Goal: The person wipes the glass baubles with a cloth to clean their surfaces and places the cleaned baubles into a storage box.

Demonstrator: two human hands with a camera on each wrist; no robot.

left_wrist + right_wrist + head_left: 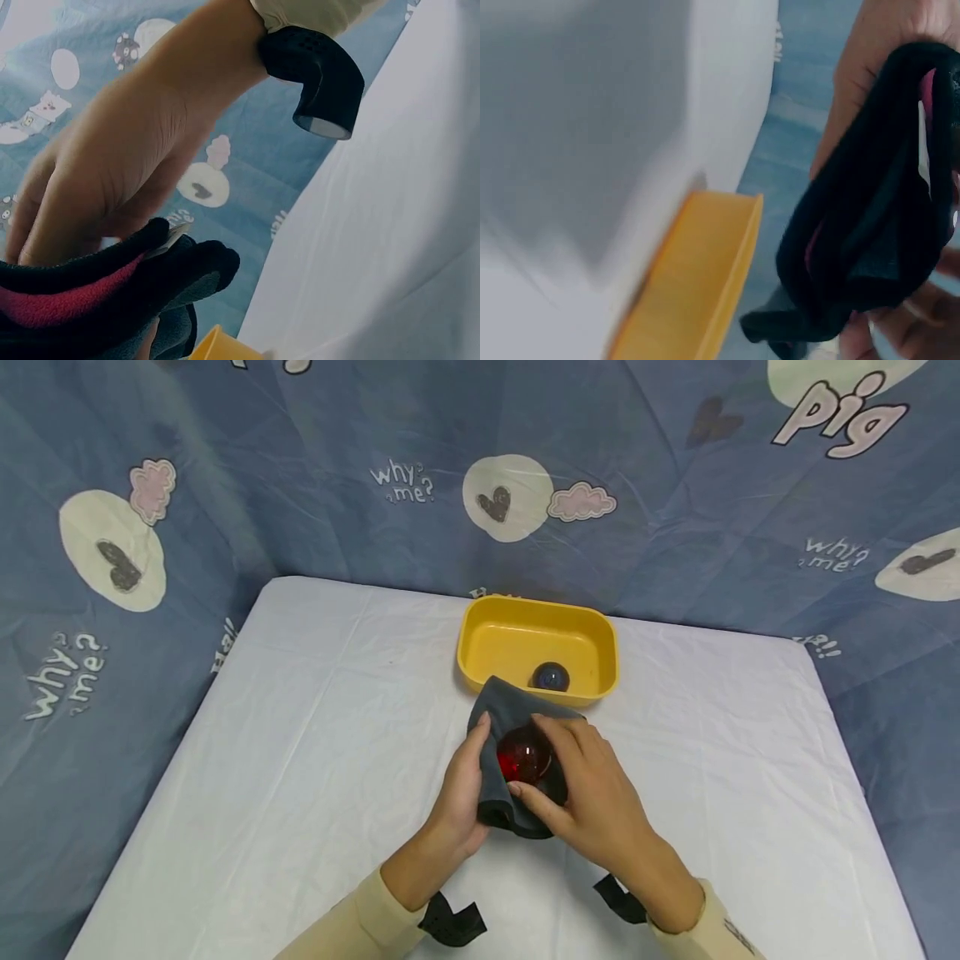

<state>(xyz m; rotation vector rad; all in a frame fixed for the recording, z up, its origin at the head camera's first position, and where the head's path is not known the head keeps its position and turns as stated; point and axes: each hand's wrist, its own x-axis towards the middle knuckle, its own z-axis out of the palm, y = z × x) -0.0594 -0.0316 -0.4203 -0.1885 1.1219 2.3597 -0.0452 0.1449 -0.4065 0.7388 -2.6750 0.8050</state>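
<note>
A shiny red ball (523, 757) sits in a dark grey cloth (504, 708) held above the white table. My left hand (463, 785) cups the cloth from the left, thumb up along its edge. My right hand (581, 785) holds the ball from the right, fingers curled over its top and thumb beneath. In the left wrist view the folded cloth (112, 300) shows a pink inner side under my left hand (112, 172). The right wrist view shows the bunched cloth (877, 225) close up.
A yellow tub (537, 647) stands just behind my hands, with a dark blue ball (551, 677) inside it near the front wall. White cloth covers the table (300, 735). A blue patterned sheet (300, 460) hangs behind and on both sides.
</note>
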